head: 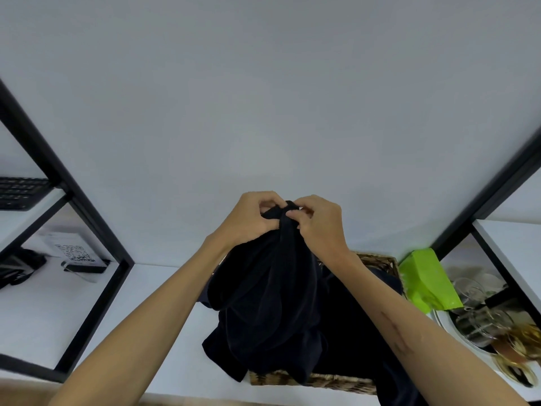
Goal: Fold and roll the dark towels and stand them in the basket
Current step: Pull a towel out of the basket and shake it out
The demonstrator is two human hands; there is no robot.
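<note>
A dark towel (269, 291) hangs in loose folds from both of my hands, raised above the table. My left hand (248, 218) and my right hand (319, 224) pinch its top edge close together, fingers curled on the cloth. Below it stands a woven basket (316, 380); its far rim shows behind my right wrist. More dark cloth (363, 323) fills the basket and hangs over its right front side. The towel's lower end drapes over the basket's left front corner.
The white table (164, 317) has black frame posts left and right. A green packet (427, 279) and a plate of glassware (480, 320) sit at the right. A QR-code stand (76, 254) and a keyboard (20, 191) lie to the left.
</note>
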